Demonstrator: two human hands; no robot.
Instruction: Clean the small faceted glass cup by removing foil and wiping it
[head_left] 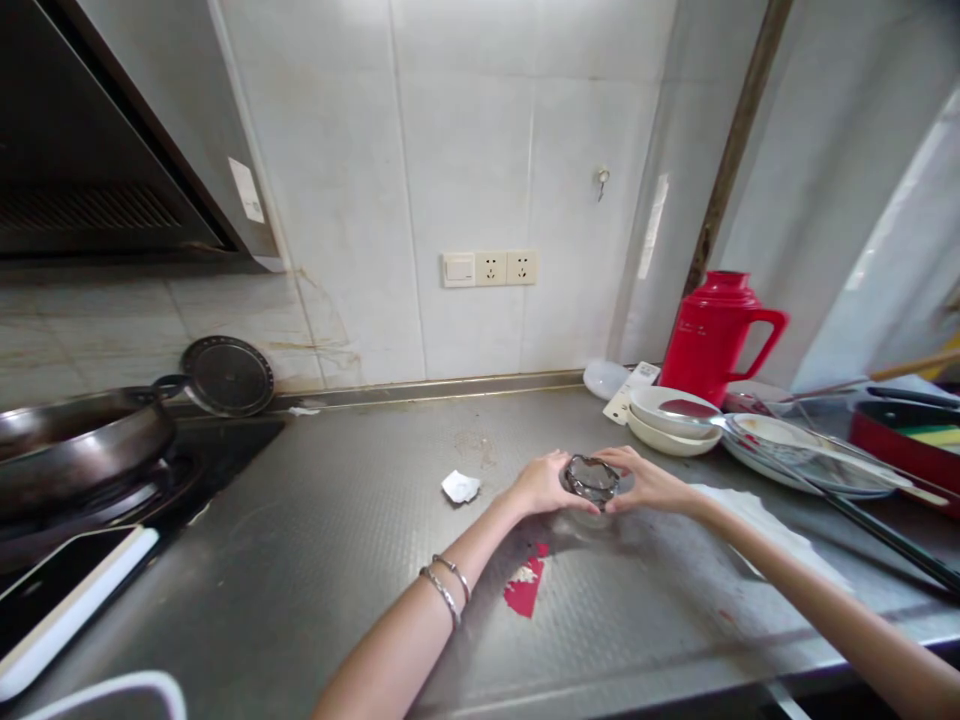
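A small round vessel (592,480) with a dark, wavy rim is between my two hands over the metal counter. It looks like clear or greyish glass, though its lower part is hard to make out. My left hand (551,483), with two bracelets on the wrist, grips it from the left. From the right, the thumb and fingers of my right hand (643,482) close on its other side. A crumpled white paper scrap (460,487) lies left of my left hand. Nearer to me is a torn red scrap (525,588) with pale bits on it.
White bowls (675,422), a plate (802,455) bearing utensils, and a red thermos jug (716,335) stand at the right. A white paper sheet (765,535) lies under my right forearm. At left are a pan (90,440) on the stove and a phone-like device (71,600).
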